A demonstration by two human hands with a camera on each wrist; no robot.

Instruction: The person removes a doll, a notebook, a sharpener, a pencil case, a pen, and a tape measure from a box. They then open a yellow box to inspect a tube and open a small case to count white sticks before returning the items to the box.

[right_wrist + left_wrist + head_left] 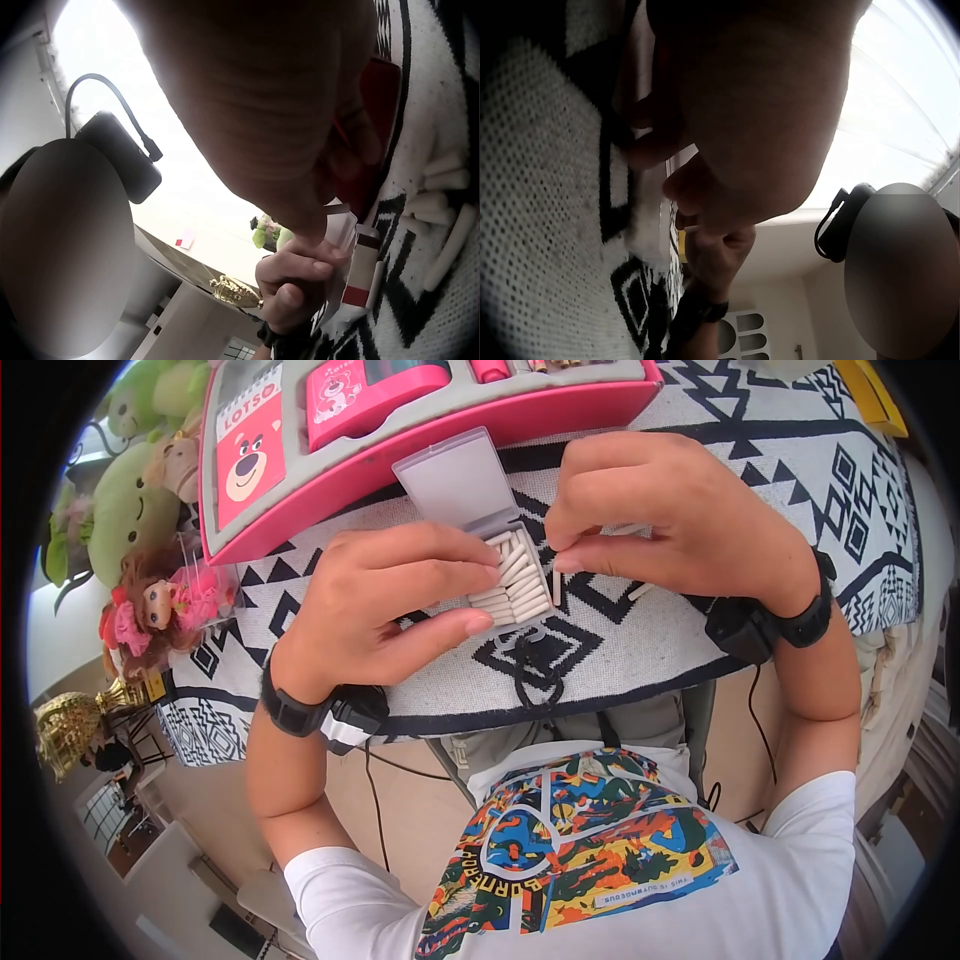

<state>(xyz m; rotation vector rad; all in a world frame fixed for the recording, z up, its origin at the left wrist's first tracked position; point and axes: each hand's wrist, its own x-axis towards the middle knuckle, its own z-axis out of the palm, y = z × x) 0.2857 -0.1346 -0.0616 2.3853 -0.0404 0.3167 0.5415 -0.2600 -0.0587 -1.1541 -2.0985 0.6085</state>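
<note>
A small clear plastic box [515, 622] with its lid [455, 478] raised stands on the cloth, packed with short white sticks [512, 575]. My left hand [385, 595] lies over the box's left side, its fingers resting at the sticks and its thumb by the near left corner. At the box's right wall, my right hand [650, 510] pinches thumb and index finger together at the top of a white stick [557, 590]. In the right wrist view, several loose white sticks [450, 247] lie on the cloth below that hand.
A pink gift box [430, 445] with a bear notebook [250, 465] stands just behind the plastic box. Plush toys [135, 510] and a doll [160, 605] are at the left. A black strap [525, 675] lies on the patterned tablecloth [640, 650] near its front edge.
</note>
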